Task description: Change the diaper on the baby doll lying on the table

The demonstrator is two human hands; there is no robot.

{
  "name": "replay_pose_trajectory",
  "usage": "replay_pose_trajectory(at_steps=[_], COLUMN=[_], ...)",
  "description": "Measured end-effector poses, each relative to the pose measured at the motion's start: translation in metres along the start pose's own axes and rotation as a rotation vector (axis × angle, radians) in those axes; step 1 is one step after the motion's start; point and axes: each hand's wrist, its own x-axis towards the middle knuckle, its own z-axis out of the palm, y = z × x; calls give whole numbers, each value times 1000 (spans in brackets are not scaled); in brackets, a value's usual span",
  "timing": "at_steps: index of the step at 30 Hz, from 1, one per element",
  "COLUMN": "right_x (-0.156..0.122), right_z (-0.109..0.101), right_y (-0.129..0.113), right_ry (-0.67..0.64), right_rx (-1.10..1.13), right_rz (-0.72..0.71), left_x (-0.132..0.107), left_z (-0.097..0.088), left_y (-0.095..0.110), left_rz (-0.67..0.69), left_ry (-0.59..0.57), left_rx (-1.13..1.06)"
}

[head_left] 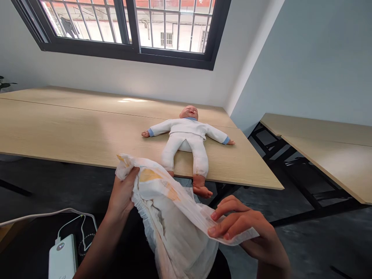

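A white diaper (171, 221) with yellow markings is stretched between my two hands in front of me. My left hand (122, 193) grips its upper left corner with fingers closed. My right hand (247, 232) pinches its right edge between fingers and thumb. Beyond the diaper, a baby doll (187, 141) in white clothes with blue cuffs lies on its back on the wooden table (72, 131), arms spread, its feet hanging over the near edge.
A white power bank (62, 259) with a white cable sits at the lower left near my body. A second wooden table (328, 151) stands to the right across a dark gap. A barred window (130, 23) is in the wall behind.
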Motion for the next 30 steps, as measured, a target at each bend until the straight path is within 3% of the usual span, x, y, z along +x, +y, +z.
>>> replay_pose_trajectory(at_steps=[9, 14, 19, 21, 24, 26, 30], right_x=[-1, 0, 7, 14, 24, 29, 30], right_z=[0, 4, 7, 13, 31, 46, 67], right_y=[1, -1, 3, 6, 11, 16, 23], right_ry=[4, 55, 249, 283, 181, 174, 388], right_rx=[-13, -137, 235, 240, 44, -3, 81], right_rz=[-2, 27, 57, 242, 568, 651, 686], left_x=[2, -4, -16, -19, -22, -24, -34], left_z=[-2, 2, 3, 2, -3, -7, -12], left_y=[0, 4, 9, 8, 6, 5, 7], left_rz=[-7, 62, 79, 77, 116, 188, 215], left_ry=[4, 7, -56, -109, -224, -324, -634], left_rx=[0, -79, -39, 33, 108, 159, 371])
